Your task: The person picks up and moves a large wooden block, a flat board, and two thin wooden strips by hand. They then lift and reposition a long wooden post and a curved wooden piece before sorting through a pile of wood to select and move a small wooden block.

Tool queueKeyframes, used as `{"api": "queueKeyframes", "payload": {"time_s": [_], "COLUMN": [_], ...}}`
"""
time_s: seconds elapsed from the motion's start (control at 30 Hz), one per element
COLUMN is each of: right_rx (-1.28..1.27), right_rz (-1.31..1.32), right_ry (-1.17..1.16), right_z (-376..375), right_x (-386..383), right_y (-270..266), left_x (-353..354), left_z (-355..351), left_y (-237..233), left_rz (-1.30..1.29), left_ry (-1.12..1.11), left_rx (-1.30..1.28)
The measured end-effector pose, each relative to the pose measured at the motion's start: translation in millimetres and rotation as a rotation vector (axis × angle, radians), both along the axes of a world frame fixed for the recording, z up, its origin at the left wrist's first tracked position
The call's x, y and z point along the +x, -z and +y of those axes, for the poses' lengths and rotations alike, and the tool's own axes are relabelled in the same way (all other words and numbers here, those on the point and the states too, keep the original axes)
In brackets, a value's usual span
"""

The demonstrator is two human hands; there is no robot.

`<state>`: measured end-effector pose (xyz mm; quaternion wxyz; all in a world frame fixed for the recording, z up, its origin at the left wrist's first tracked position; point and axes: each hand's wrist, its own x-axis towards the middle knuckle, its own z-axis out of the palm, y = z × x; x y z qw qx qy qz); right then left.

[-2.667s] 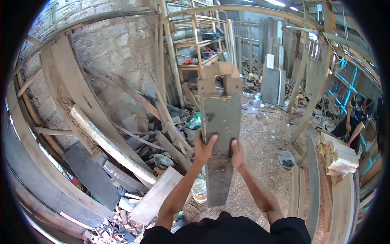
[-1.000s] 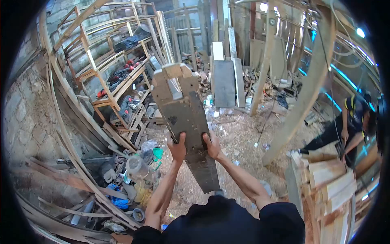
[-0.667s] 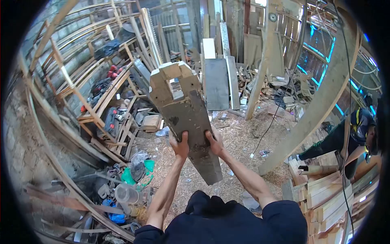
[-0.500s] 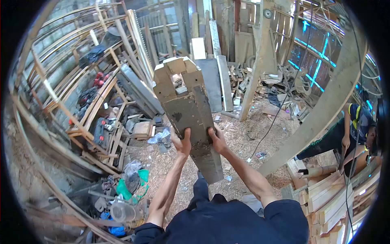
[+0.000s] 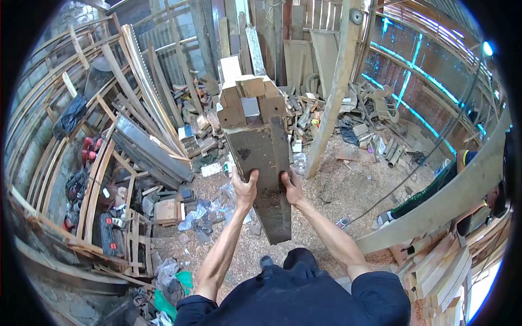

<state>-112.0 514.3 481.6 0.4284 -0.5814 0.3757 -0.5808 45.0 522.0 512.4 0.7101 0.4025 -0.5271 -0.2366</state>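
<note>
A long, worn wooden piece (image 5: 254, 152) is held up in front of my body, its wide end away from me and its narrow end pointing down toward my feet. Lighter blocks with a square notch between them form its far end. My left hand (image 5: 244, 187) grips the left edge, thumb on top. On the right edge my right hand (image 5: 292, 187) has the same grip, thumb also on the upper face. The fingers beneath the piece are mostly hidden.
Curved wooden frames (image 5: 92, 190) fill the left side. A slanted post (image 5: 334, 92) rises beyond the piece. At right, a long beam (image 5: 435, 201) crosses before a co-worker (image 5: 429, 190), near stacked planks (image 5: 443, 271). Wood scraps and plastic litter the floor (image 5: 337, 201).
The view has turned to the right and shifted, so the surroundings sit differently. The wooden piece now points more nearly straight ahead, still between both hands.
</note>
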Motion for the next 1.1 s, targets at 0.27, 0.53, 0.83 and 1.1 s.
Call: {"api": "queueKeyframes", "payload": {"time_s": [0.27,0.53,0.83,1.1], "right_rx": [0.063,0.165,0.062,0.224], "right_rz": [0.109,0.063,0.186,0.415], "right_ry": [0.0,-0.13,-0.133,-0.134], "right_z": [-127.4,-309.6,-489.5,-617.3], "right_x": [-4.8,-8.6,-26.9,-24.9], "right_y": [4.0,46.8,42.9,83.2], "left_x": [1.4,-7.3,-21.2,-6.0], "left_z": [-138.8,-287.3,-452.5,-567.9], "left_y": [32.3,31.6,31.8,62.1], "left_rz": [-0.176,-0.166,-0.109,-0.118], "left_ry": [-0.248,-0.205,-0.082,0.025], "left_rx": [0.101,0.338,0.282,0.294]}}
